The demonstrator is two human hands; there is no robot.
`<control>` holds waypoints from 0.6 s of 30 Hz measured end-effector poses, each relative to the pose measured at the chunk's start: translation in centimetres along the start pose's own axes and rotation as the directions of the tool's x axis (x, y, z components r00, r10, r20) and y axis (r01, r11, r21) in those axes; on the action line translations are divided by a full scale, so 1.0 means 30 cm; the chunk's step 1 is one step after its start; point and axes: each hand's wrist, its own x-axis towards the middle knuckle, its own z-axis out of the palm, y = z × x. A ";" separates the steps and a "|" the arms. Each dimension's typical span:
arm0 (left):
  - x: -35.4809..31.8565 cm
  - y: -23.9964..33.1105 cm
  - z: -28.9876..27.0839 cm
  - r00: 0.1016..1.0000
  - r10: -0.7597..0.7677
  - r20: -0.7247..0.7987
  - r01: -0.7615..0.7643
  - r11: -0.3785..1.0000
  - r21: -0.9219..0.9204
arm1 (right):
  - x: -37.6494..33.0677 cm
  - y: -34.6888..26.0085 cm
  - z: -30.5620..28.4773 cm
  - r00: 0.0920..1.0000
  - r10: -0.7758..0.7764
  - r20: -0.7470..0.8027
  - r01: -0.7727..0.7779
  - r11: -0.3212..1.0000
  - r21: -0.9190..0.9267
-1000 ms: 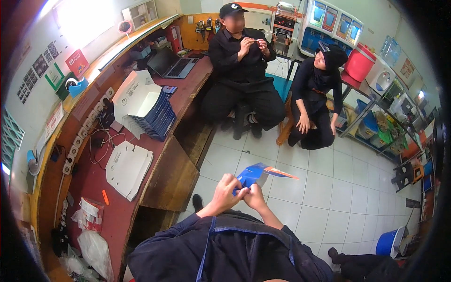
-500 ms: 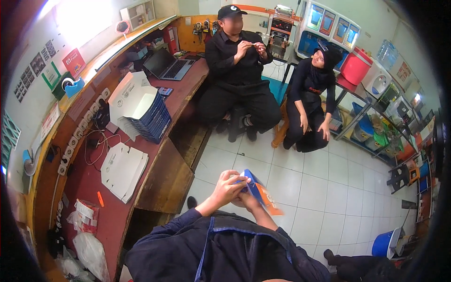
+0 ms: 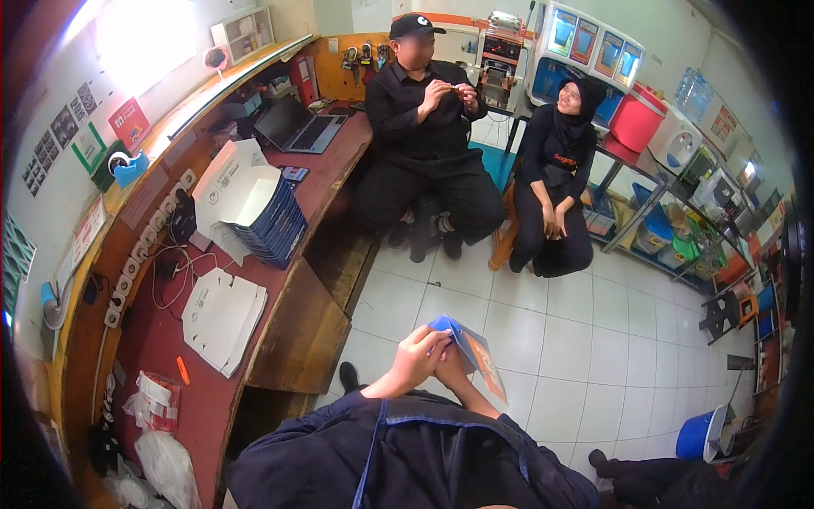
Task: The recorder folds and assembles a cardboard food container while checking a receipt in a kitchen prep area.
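In front of my apron, a blue and orange folded cardboard box (image 3: pixel 482 360) is held tilted in the air. My left hand (image 3: pixel 413 360) is closed on its near blue edge, thumb and fingers pinching the card. Close beside it, my right hand (image 3: pixel 452 368) grips the box from below. Its fingers are partly hidden behind my left hand and the card. On the counter to my left stands a tall nested stack of blue and white cardboard boxes (image 3: pixel 275 229). Nearer lie flat white box blanks (image 3: pixel 222 316).
The red-topped counter (image 3: pixel 191 416) runs along my left, with a laptop (image 3: pixel 303 127), an orange marker (image 3: pixel 183 371) and plastic bags (image 3: pixel 165 458). Two people in black sit ahead. To the right are a metal rack (image 3: pixel 636 216) and a blue bin (image 3: pixel 699 434).
The box has tilted and shifted slightly down in my hands, and its orange panel has turned. The seated person at right has brought their hands together and turned their head.
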 end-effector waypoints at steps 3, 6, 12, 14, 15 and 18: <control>-0.006 -0.015 -0.014 0.999 0.039 0.027 -0.041 0.996 0.074 | -0.011 -0.019 -0.006 0.993 -0.007 0.114 0.015 0.997 -0.071; -0.002 -0.035 -0.049 0.982 0.146 0.117 -0.170 0.960 0.222 | -0.016 -0.062 0.005 0.999 0.041 0.010 -0.042 0.912 0.408; 0.048 -0.071 -0.168 0.949 0.186 0.256 -0.264 0.912 0.314 | 0.003 -0.138 -0.054 0.931 0.170 0.323 -0.331 0.766 0.551; 0.066 -0.076 -0.209 0.953 0.131 0.273 -0.174 0.975 0.138 | 0.015 -0.157 -0.073 0.902 0.058 0.428 -0.325 0.744 0.585; 0.069 -0.076 -0.236 0.935 0.082 0.346 -0.132 0.983 0.124 | 0.024 -0.168 -0.074 0.887 0.048 0.460 -0.334 0.756 0.564; 0.092 -0.081 -0.317 0.917 0.156 0.368 -0.197 0.977 0.076 | 0.059 -0.209 -0.045 0.856 0.049 0.515 -0.445 0.580 0.683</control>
